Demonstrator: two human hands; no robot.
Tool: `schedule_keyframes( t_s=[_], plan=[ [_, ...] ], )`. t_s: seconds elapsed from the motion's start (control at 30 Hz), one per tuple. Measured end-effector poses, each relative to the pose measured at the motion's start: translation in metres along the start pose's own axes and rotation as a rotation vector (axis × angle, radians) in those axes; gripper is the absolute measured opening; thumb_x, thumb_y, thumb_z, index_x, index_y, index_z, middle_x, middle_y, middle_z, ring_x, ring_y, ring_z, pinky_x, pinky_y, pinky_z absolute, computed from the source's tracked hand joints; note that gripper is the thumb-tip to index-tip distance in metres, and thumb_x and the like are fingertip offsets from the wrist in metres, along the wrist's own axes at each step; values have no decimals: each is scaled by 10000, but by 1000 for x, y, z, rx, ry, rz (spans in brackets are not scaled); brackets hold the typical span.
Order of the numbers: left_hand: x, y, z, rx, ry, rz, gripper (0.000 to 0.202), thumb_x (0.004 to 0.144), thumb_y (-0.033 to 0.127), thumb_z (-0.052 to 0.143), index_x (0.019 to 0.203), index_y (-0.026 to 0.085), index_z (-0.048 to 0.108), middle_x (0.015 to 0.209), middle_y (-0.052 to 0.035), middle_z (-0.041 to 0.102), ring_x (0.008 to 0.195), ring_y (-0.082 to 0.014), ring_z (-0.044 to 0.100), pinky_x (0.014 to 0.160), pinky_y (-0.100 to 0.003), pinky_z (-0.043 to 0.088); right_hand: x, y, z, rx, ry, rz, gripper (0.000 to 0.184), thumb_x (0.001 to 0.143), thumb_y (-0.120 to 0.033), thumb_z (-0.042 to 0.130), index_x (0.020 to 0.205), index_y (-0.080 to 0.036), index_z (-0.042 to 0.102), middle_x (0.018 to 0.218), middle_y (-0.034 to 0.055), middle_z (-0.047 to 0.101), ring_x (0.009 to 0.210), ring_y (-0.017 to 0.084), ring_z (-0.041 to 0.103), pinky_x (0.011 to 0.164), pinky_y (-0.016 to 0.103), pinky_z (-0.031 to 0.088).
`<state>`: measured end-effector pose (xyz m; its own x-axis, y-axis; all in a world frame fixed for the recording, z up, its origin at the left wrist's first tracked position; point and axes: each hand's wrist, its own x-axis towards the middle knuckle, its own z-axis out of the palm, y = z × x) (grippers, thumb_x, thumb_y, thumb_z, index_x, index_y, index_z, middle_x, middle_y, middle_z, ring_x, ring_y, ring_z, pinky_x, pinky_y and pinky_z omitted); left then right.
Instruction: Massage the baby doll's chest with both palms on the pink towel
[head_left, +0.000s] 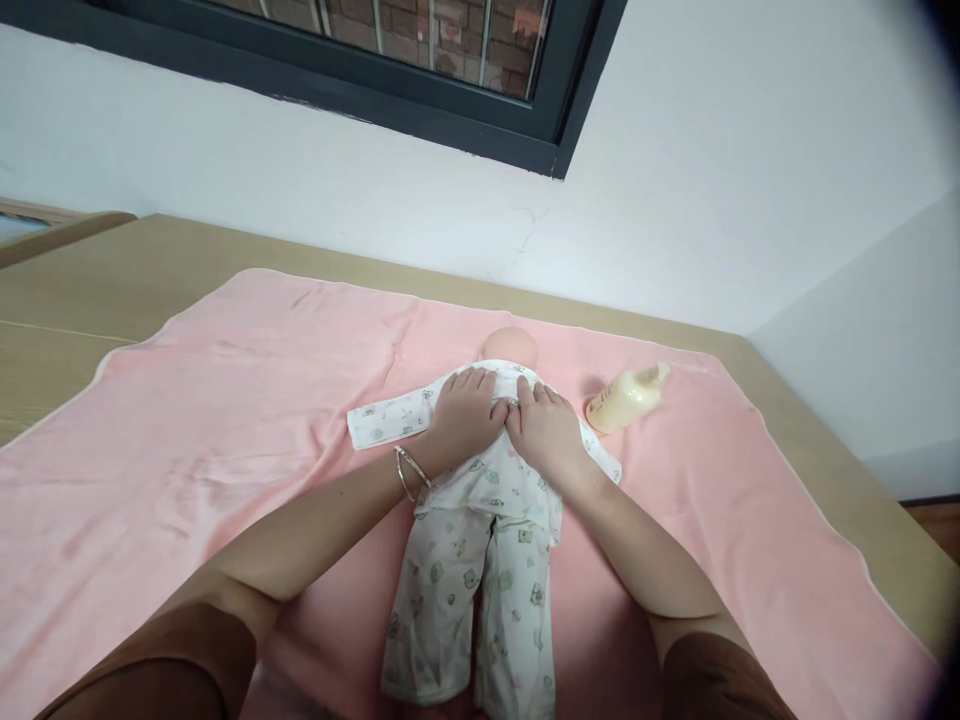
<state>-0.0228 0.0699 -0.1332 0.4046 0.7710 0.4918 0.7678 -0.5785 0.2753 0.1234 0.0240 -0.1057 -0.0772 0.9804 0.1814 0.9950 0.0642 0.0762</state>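
A baby doll lies on a pink blanket, its bald head toward the wall. It wears a white printed top and matching trousers. My left hand rests flat on the upper part of the top, fingers stretched out, a silver bangle at the wrist. Beside it, my right hand lies flat on the same top with the fingers extended. The two thumbs meet or nearly meet in the middle. One sleeve reaches out to the left; the other is partly behind my right forearm.
A cream pump bottle lies tilted on the blanket right of the doll. The pink blanket covers much of a wooden table. Behind stands a white wall with a dark-framed window.
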Motion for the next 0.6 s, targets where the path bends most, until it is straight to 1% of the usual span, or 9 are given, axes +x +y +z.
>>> schedule_keyframes(
  t_s=[0.27,0.43,0.6],
  plan=[
    [-1,1,0,-16,-25,-22,377,956,301,488,1258,109,603,1274,-166,667,1240,-320,581,1093,-489,441,-1,1,2,1,26,-13,567,1038,-352,351,1511,-52,437,1388,255,614,1300,335,571,1075,453,424],
    [-1,2,-2,-22,-47,-41,379,962,315,484,1269,125,601,1275,-161,663,1245,-321,577,1099,-490,437,-1,1,2,-1,14,-8,568,1040,-355,346,1517,-59,433,1403,257,602,1303,340,567,1077,460,421],
    [0,3,-3,-25,-54,-38,387,963,307,474,1271,111,602,1278,-169,664,1248,-328,576,1098,-497,437,-1,0,2,-2,14,-6,570,1042,-358,342,1519,-59,431,1410,257,598,1314,342,558,1081,459,416]
  ],
)
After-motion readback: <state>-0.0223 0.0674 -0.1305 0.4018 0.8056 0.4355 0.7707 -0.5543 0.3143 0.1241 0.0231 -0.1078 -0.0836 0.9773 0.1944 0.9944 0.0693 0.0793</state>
